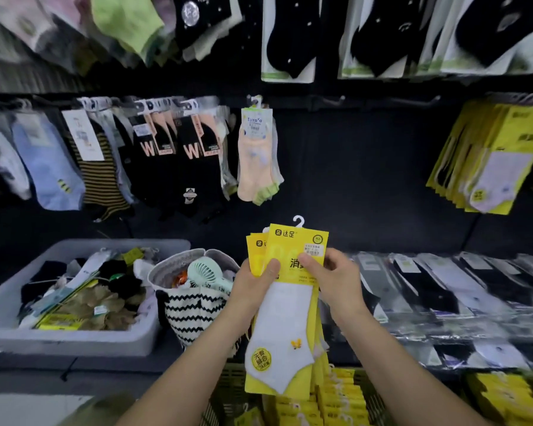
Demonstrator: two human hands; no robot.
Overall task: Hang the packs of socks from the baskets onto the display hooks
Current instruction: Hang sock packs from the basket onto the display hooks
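At 6 o'clock, nearest the camera, a dark slatted basket (228,392) holds rows of yellow packs (342,404) standing on edge. Just above it two bare forearms reach forward and meet on a stack of yellow card packs of white socks (285,321), held in the air. These packs are flat, glossy and long. Their long axis runs from 12 to 6, with the white plastic hanger hook (299,222) at 12, the sock toes at 6 and the printed face towards the camera. The stack is slightly fanned, and the rear packs show at 10.

The left hand (256,282) curls round the stack's left edge, thumb pressed across the front and fingers hidden behind. The right hand (336,279) grips the right edge below the header, thumb on the front label.

At 9 o'clock from the hands stands a black-and-white zigzag woven bag (194,312) with a mint-green handheld fan (203,272) in its mouth. Further towards 9 is a pale grey rectangular plastic tub (74,342) of loose mixed sock packs. At 3, clear-film packs of dark and pale socks (443,290) lie in overlapping rows on a shelf.

Farthest, on the dark back wall, a peach sock pack with a green toe (256,155) hangs at 12. A tilted bundle of hanging yellow packs (490,158) is at 2. Between them jut dark display hooks (336,101), which are blurred.
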